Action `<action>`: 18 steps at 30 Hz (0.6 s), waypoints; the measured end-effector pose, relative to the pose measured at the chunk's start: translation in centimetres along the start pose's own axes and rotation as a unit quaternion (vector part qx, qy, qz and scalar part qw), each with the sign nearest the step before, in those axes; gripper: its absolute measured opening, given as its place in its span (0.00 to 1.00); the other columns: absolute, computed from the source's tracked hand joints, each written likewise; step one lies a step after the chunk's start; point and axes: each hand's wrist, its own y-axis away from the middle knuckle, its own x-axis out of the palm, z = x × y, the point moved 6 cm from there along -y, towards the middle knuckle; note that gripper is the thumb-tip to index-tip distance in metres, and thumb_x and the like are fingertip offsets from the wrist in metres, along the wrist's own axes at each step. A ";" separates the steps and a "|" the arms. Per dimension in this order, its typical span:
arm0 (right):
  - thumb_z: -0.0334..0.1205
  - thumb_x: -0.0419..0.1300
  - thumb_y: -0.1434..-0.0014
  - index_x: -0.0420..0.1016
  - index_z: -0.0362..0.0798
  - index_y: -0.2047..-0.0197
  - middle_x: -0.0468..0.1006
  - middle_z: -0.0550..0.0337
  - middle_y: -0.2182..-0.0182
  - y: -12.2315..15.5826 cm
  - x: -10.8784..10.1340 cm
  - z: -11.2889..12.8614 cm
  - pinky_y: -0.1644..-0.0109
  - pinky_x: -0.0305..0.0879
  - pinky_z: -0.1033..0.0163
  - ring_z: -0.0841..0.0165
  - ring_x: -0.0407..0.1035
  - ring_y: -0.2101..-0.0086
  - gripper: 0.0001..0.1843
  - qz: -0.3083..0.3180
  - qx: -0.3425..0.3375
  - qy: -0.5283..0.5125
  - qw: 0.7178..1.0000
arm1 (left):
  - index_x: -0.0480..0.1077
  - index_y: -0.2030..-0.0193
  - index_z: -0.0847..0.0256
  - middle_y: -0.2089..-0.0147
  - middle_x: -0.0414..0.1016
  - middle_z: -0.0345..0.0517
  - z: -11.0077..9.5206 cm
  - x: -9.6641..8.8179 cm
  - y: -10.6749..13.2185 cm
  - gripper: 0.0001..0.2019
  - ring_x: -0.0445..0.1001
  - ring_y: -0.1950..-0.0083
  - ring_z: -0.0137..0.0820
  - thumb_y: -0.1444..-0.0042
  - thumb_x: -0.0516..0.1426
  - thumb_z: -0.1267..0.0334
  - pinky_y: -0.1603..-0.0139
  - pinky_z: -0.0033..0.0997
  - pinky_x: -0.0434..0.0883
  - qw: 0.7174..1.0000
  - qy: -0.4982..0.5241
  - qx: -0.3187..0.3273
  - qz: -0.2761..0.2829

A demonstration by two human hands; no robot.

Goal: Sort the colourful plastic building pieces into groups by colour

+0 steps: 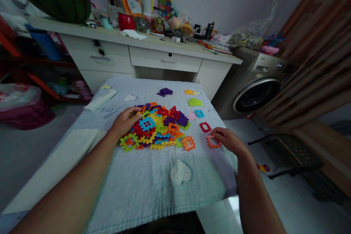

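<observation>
A mixed pile of interlocking plastic building pieces (161,128) with notched edges lies mid-table. My left hand (124,120) is at the pile's left side, thumb and fingers closed around a yellow building piece (134,114) that is mostly hidden. On the right, my right hand (229,139) has its fingertips on an orange square frame piece (213,142) lying on the cloth. Just beyond it is a red frame piece (205,127). Farther back sit a blue piece (199,113), green pieces (195,102), yellow-orange pieces (189,91) and purple pieces (165,92), apart from the pile.
A pale blue cloth (142,179) with heart shapes covers the table. At its left lies a long white box (101,100). Behind stands a white desk (164,58) crowded with jars and papers. A washing machine (246,84) and a low dark chair (293,150) are to the right.
</observation>
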 end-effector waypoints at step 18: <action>0.35 0.59 0.45 0.75 0.46 0.65 0.73 0.54 0.62 0.6 0.9 1.5 0.55 0.65 0.60 0.65 0.68 0.62 0.04 -0.149 -0.028 0.202 0.967 | 0.74 0.49 0.59 0.47 0.76 0.49 -0.7 -0.1 0.1 0.27 0.73 0.48 0.42 0.51 0.59 0.43 0.41 0.42 0.67 1.000 -0.015 -0.002 -0.002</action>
